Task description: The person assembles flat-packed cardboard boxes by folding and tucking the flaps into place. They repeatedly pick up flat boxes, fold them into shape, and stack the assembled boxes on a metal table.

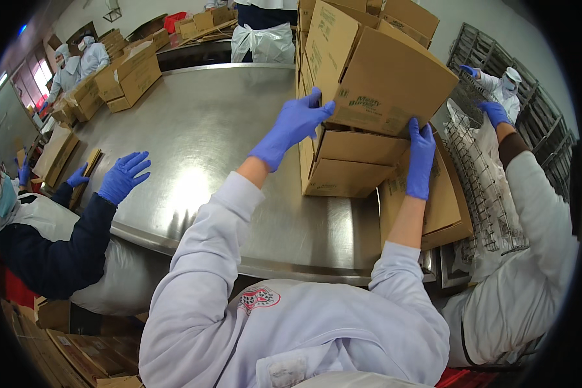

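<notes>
A brown cardboard box [398,81] with green print sits tilted on top of a stack at the right side of the steel table. My left hand [295,126], in a blue glove, presses its fingers against the lower left edge of that box. Gloved in blue as well, my right hand [421,160] grips the box's lower right corner from below. Directly under it is another box [349,176]. A further box [436,200] lies behind my right forearm, partly hidden by it. What the boxes contain cannot be seen.
The steel table [239,129] stretches left, with more boxes [129,77] along its far left edge. A co-worker's gloved hand [124,178] reaches over the left edge. On the right, another worker's gloved hand [495,113] is at a wire rack [482,181]. Someone in an apron [262,42] stands opposite.
</notes>
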Tool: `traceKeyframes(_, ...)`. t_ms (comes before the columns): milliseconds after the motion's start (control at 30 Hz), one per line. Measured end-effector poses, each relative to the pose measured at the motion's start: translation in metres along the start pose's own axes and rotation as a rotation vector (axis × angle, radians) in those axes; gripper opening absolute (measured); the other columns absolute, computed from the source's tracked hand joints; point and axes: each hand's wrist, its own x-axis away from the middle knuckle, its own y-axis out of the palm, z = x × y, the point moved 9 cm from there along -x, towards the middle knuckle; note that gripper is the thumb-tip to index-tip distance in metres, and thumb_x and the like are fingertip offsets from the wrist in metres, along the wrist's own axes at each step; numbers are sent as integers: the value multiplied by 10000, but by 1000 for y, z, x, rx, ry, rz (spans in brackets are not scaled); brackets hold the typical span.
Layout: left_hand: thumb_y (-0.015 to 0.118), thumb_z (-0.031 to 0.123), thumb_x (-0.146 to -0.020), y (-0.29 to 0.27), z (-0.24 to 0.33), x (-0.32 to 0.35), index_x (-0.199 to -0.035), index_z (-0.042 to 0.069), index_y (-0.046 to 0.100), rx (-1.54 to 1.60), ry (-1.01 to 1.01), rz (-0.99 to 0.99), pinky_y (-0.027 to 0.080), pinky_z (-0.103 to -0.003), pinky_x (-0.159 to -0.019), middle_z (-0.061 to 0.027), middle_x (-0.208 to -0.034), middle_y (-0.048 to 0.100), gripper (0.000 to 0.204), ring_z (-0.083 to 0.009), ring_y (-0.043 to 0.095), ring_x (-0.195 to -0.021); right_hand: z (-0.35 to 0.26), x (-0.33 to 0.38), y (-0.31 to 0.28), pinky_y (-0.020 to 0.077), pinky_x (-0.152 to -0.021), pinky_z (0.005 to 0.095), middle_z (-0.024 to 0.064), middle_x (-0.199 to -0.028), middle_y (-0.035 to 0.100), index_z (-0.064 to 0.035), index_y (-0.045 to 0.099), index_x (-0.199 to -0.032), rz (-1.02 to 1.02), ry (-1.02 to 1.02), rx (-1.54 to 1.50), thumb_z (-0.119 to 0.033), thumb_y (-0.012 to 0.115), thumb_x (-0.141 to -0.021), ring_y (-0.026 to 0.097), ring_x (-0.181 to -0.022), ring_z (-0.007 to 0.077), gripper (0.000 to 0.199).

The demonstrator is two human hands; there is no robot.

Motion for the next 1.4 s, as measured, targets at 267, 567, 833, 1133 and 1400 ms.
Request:
traceKeyframes(267,807,217,-681,22,-15,41,-1312,-52,386,416,271,312,402,-314,-978,-126,-1285,436,804,-217,458,-1172,18,52,33,356,-992,326,139,-1273,501,-22,418,-1335,29,232,-148,-412,480,-936,471,-1155,201,561)
traceKeyframes(567,862,204,-590,-26,-23,181,-1350,3,296,-161,699,833,325,-374,-1051,-150,-1331,364,969,-255,367,-1253,5,112,93,384,-966,310,126,-1232,541,18,410,-1332,-197,291,-118,-402,540,-907,500,-1123,190,611)
traceKeyframes(833,766,134,-713,-140,-73,-3,-1437,-21,146,-106,325,578,290,-401,-1073,-197,-1495,180,965,-281,239,-1362,-40,91,146,380,-1010,320,166,-1286,530,-33,363,-1380,-292,24,43,-362,647,-846,504,-1201,233,689)
traceKeyframes(1133,690,457,-759,-4,-39,-65,-1412,-89,-50,-297,277,710,-9,-462,-1124,-288,-1483,-101,1128,-373,-101,-1390,42,247,-207,508,-502,291,146,-684,649,53,608,-944,542,612,-82,-393,521,-929,605,-499,204,455)
traceKeyframes(1400,421,682,-836,258,-73,-22,-1443,-7,115,456,-344,2,69,-437,-1111,-211,-1509,87,969,-313,30,-1403,125,190,-364,262,-1055,472,145,-1341,463,-23,376,-1361,715,341,-27,-603,361,-898,455,-1209,299,742)
